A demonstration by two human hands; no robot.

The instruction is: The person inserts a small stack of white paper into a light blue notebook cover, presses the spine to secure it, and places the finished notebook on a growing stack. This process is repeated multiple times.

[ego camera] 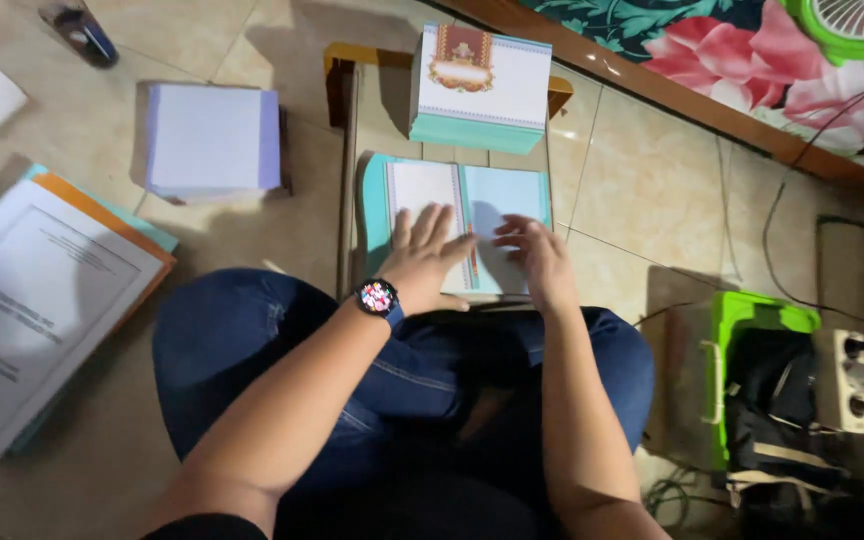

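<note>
1. Nearest, left hand (422,262) with fingers spread flat, pressing the white page of an open teal booklet (457,225) on the floor before crossed knees.
2. Beside it, right hand (537,262), fingers loosely curled on the teal page, gripping nothing.
3. Beyond, stacked teal booklets (480,88); leftward, white paper stack (212,140).

Dim warm indoor light from above, tiled floor (642,170) mildly glossy with soft sheen, dark shadows beside the paper stack (214,138), lap and lower right corner nearly black, slight softness throughout, wide-angle stretching toward the edges, fan (857,25) overexposed at top right
</note>
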